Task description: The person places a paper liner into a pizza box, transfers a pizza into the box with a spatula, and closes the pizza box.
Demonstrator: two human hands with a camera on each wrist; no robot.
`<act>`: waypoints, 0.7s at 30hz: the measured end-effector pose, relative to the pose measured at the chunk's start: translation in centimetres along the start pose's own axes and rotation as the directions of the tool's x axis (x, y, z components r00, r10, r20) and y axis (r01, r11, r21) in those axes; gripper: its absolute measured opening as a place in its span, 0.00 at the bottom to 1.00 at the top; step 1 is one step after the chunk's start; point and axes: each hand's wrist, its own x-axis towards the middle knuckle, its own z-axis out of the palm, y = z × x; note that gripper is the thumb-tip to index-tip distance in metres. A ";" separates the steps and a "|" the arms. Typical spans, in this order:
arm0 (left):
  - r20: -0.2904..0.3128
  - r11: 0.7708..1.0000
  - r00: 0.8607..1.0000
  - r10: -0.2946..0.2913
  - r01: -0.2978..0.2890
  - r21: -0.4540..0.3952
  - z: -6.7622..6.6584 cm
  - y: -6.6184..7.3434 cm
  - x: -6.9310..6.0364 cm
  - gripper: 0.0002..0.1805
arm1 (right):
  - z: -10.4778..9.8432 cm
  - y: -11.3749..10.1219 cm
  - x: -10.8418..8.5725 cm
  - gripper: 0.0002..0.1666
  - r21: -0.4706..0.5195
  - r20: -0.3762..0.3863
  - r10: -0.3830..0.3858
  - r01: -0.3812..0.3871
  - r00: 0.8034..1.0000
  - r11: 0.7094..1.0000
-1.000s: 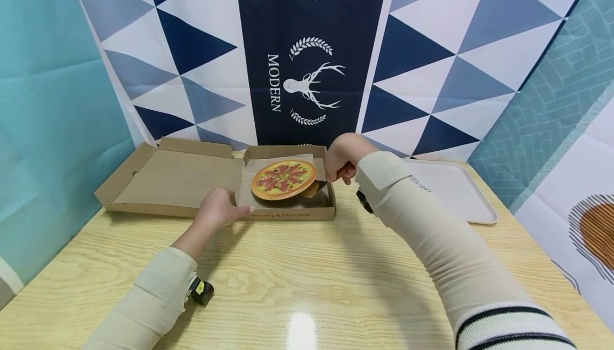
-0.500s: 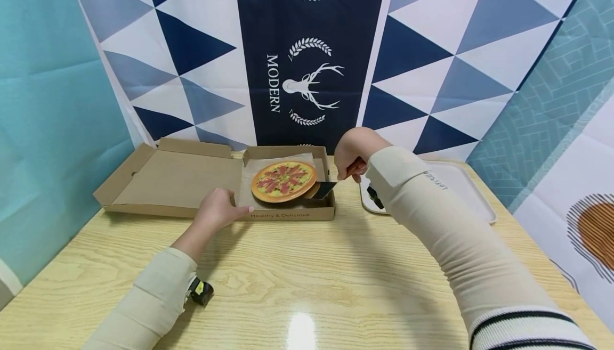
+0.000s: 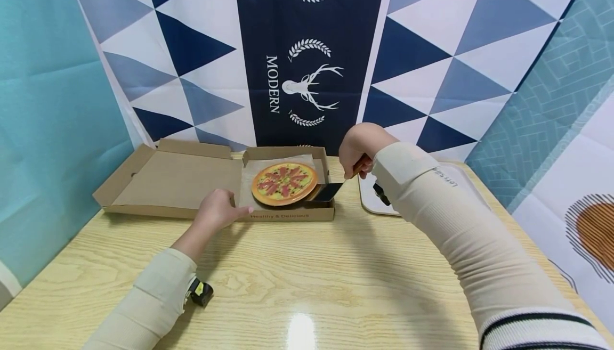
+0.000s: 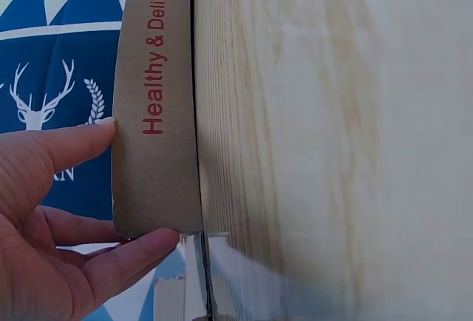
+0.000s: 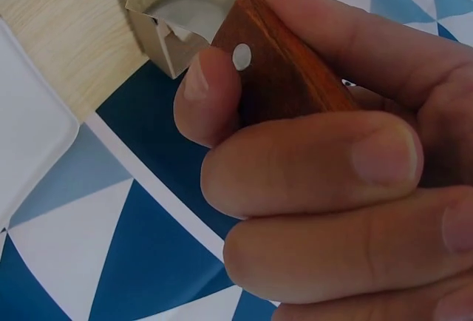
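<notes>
An open cardboard pizza box (image 3: 288,215) holds a round pizza (image 3: 284,182) on white paper. My left hand (image 3: 217,211) grips the box's front left corner; in the left wrist view the hand (image 4: 63,240) has its thumb at the box wall's (image 4: 155,166) upper edge and fingers at the corner. With my right hand (image 3: 361,150) I hold a spatula (image 3: 329,191), whose blade reaches over the box's right side to the pizza's edge; its tip is hidden. The right wrist view shows my fingers (image 5: 318,162) curled round the wooden handle (image 5: 277,69).
The box's lid (image 3: 177,182) lies unfolded on the left. A white tray (image 3: 376,201) stands right of the box, partly behind my right forearm. Wooden table (image 3: 288,270) extends in front, and patterned cloth (image 3: 307,46) hangs behind.
My right hand has moved right and slightly up with the spatula, and more of its blade shows outside the pizza. The pizza has settled slightly lower. My left hand has stayed still.
</notes>
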 end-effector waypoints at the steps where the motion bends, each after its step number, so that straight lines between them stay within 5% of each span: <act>1: 0.000 1.000 1.000 0.000 0.000 0.001 0.0 0.0 0.0 0.22 | 0.0 0.1 -0.1 0.12 0.000 -0.004 0.001 -0.001 1.000 1.000; 21: 0.011 1.000 1.000 -0.011 0.011 0.008 -0.1 0.2 -0.1 0.21 | -0.9 -0.4 -2.5 0.08 -0.180 -0.113 0.017 -0.037 0.993 0.983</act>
